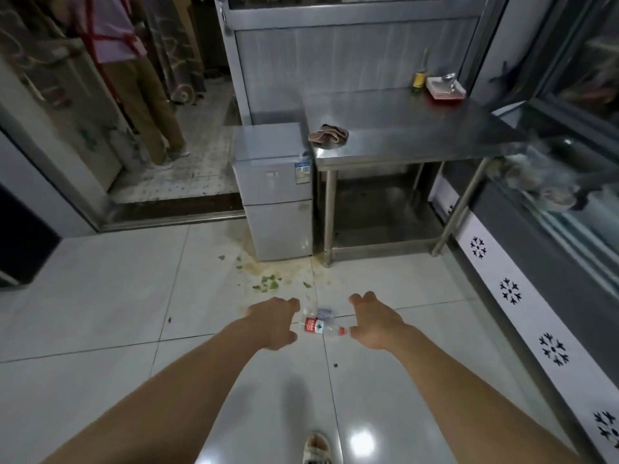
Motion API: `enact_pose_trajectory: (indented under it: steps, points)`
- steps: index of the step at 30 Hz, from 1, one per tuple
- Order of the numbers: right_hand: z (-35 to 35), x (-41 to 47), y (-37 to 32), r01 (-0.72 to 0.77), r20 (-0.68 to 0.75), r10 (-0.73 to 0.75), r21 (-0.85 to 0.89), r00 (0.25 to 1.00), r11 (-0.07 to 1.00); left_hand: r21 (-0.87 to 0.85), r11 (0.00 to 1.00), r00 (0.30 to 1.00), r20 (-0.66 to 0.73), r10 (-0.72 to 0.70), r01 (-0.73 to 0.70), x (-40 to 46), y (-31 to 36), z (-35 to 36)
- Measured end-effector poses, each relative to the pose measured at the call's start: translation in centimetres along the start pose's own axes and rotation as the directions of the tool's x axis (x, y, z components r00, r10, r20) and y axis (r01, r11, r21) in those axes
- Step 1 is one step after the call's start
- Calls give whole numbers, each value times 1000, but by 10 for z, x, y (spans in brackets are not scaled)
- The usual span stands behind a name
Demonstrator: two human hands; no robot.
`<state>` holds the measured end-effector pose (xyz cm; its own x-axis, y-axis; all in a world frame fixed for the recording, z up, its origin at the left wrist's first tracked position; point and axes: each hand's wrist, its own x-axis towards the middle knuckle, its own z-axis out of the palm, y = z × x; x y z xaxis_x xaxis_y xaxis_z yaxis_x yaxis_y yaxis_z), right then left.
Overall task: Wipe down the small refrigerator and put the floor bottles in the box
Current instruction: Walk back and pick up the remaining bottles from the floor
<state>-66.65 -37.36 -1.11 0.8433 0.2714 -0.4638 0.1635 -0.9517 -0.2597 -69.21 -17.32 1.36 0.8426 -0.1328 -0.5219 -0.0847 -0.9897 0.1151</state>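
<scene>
Bottle: lay on the tiled floor, long axis left-right, red cap toward the right hand.
Left hand: fingers loosely curled, holding nothing, at the bottle's base end.
Right hand: fingers relaxed, empty, thumb near the cap.

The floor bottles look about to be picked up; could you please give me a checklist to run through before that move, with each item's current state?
1. Both bottles in view: ok. The red-label bottle lies on its side on the floor tile, the clear bottle just behind it.
2. Hands free: ok. The left hand and right hand flank the bottles and hold nothing.
3. Grip made: not ok. Neither hand has closed on a bottle.
4. Box within sight: not ok. None shows in this view.
5. Footing: not ok. A spill with green scraps lies just beyond the bottles.
6. Cloth ready for the small refrigerator: ok. The rag sits on the steel table.
</scene>
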Motion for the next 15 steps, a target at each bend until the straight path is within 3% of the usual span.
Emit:
enact_pose_trajectory:
  steps: [9, 15]
  points:
    - [-4, 129, 7, -90, 124, 82, 55, 989, 994, 33, 999, 989, 146, 9, -14, 138, -54, -30]
    - [14, 194, 11, -219, 213, 193, 106, 958, 970, 89, 983, 966, 216, 141, -163, 227, -75, -30]
